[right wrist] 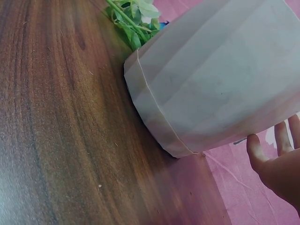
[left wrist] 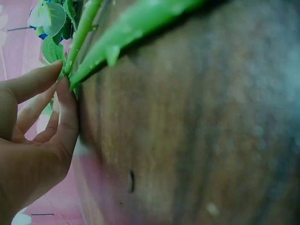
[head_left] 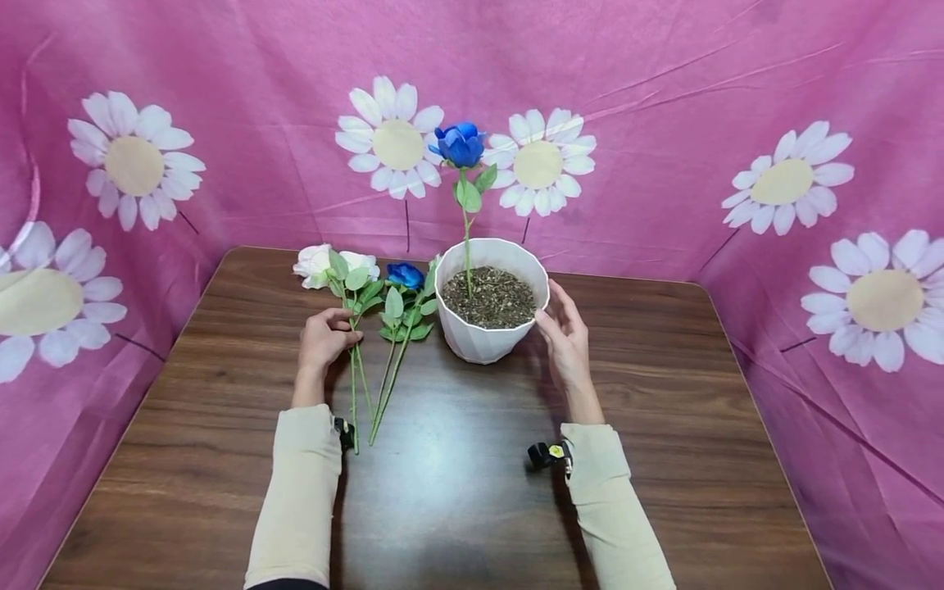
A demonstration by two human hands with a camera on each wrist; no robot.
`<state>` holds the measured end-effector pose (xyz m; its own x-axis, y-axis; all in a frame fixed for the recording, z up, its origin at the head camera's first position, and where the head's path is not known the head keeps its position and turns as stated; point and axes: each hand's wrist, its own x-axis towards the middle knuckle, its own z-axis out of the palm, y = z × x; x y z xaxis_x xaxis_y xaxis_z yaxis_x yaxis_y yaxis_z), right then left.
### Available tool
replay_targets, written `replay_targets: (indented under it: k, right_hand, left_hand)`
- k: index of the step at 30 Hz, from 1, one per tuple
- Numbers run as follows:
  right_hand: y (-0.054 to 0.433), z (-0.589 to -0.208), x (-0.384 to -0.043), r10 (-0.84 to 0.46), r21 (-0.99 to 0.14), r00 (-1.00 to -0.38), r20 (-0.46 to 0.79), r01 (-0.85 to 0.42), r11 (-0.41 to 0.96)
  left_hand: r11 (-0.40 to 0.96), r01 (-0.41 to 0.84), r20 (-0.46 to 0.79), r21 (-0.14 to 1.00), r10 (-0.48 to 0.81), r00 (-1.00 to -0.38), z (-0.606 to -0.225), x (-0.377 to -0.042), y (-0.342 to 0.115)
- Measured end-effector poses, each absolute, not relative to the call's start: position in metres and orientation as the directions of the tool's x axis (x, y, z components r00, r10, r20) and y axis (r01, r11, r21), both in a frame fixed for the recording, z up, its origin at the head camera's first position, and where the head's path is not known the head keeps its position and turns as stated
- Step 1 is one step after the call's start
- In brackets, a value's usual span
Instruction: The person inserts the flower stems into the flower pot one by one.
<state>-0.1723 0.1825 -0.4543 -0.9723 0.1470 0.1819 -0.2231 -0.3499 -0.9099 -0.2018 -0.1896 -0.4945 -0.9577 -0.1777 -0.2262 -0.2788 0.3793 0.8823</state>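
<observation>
My left hand (head_left: 321,342) pinches the green stem of a white rose (head_left: 313,265) lying on the table's left side. Up close in the left wrist view, thumb and fingertip meet at the thorny stem (left wrist: 84,33). Another white rose (head_left: 361,264) and a blue rose (head_left: 405,275) lie beside it, leaves overlapping. A white faceted pot (head_left: 483,342) holds dark soil (head_left: 496,299), with one blue rose (head_left: 460,146) upright in it. At the pot's right side, my right hand (head_left: 568,344) touches the rim with fairly straight fingers; the right wrist view shows the pot's wall (right wrist: 220,70).
Everything stands on a brown wood-grain table (head_left: 664,459). A pink cloth (head_left: 634,49) printed with large daisies hangs behind and at both sides. Small black cameras sit on both wrists, the right one (head_left: 546,456) over the table.
</observation>
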Motion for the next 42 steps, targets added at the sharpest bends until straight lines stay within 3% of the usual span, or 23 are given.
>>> replay_targets:
  k: [3, 9, 16, 32, 42]
  right_hand:
    - [0.182, -0.454, -0.172, 0.148, -0.909, -0.972, 0.185, -0.226, -0.351]
    - [0.183, -0.455, -0.173, 0.141, -0.911, -0.973, 0.185, -0.224, -0.345]
    - [0.183, -0.455, -0.172, 0.138, -0.916, -0.974, 0.181, -0.218, -0.338]
    - [0.182, -0.454, -0.172, 0.144, -0.910, -0.972, 0.185, -0.225, -0.347]
    - [0.183, -0.453, -0.171, 0.145, -0.908, -0.970, 0.194, -0.233, -0.347]
  left_hand:
    - [0.393, -0.274, -0.213, 0.878, -0.192, -0.958, -0.495, -0.203, -0.189]
    - [0.155, -0.315, -0.281, 0.936, -0.206, -0.937, -0.497, -0.206, -0.189]
    - [-0.038, -0.348, -0.350, 0.937, -0.126, -0.928, -0.496, -0.207, -0.196]
    - [-0.525, -0.221, -0.331, 0.822, -0.124, -0.936, -0.477, -0.203, -0.191]
    - [-0.617, -0.130, -0.282, 0.776, -0.155, -0.947, -0.473, -0.203, -0.172]
